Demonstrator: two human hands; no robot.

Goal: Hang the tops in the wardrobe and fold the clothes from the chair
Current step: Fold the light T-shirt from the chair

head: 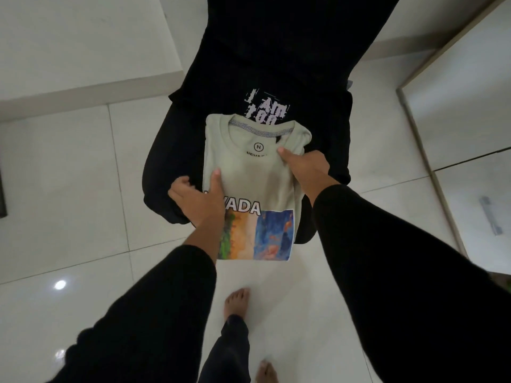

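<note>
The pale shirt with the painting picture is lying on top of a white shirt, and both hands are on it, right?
Not quite. In the head view the pale shirt lies on a black shirt, not white. Both the left hand and right hand are on it.

Dim indoor light, lamp glare on glossy floor tiles (60, 285), wide-angle bending, perhaps slightly soft
</note>
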